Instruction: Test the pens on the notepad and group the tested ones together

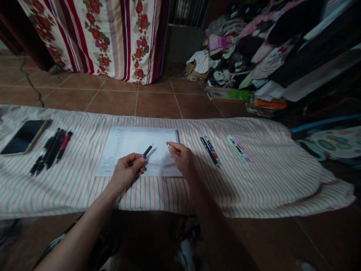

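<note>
My left hand (129, 166) is closed round a pen (147, 150) with a dark grip and a bit of purple at the barrel. The pen slants up to the right, its thin tip clear of my fingers. Across from it, my right hand (181, 156) is pinched, with a small pale, shiny bit showing at the fingertips; its kind is too small to make out. Both hands are over a spiral notebook (135, 139), whose white page has printed lines at the left and faint marks near the middle. The coil is along the right edge, partly behind my right hand.
A striped cloth (267, 180) covers the long surface. At left lie a phone (24, 137) and several dark pens (50, 150), one red (64, 146). Two pens (210, 150) and some pastel pens (239, 149) lie at right. Beyond are a curtain (113, 37) and piled clothes (242, 49).
</note>
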The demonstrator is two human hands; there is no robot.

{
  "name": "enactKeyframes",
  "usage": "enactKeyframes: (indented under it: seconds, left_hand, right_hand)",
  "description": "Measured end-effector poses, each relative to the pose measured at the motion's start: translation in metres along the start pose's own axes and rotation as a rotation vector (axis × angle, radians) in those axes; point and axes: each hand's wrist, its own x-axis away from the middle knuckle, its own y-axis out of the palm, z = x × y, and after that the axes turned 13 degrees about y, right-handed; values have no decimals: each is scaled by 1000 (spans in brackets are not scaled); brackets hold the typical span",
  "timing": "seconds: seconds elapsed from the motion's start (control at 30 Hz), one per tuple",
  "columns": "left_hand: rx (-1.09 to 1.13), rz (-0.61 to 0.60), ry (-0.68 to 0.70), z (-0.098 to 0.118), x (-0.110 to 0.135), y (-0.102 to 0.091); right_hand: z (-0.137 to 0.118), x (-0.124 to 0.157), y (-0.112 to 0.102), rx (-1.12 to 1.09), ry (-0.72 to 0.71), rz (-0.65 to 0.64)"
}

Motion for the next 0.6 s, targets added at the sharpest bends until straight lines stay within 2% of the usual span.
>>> enactKeyframes:
  seconds: [0.13, 0.27, 0.4, 0.6]
  left_hand:
    - [-49, -18, -2, -3, -1, 0]
    - [-97, -43, 30, -14, -2, -3]
    - [-158, -85, 74, -26, 0, -5]
    - [-270, -107, 107, -26, 3, -6]
  right_hand:
    - [-10, 7, 4, -351, 164, -97]
    - [-21, 15, 6, -535, 294, -161]
    - [-25, 17, 6, -580, 308, -186]
    - [-24, 16, 9, -508, 231, -167]
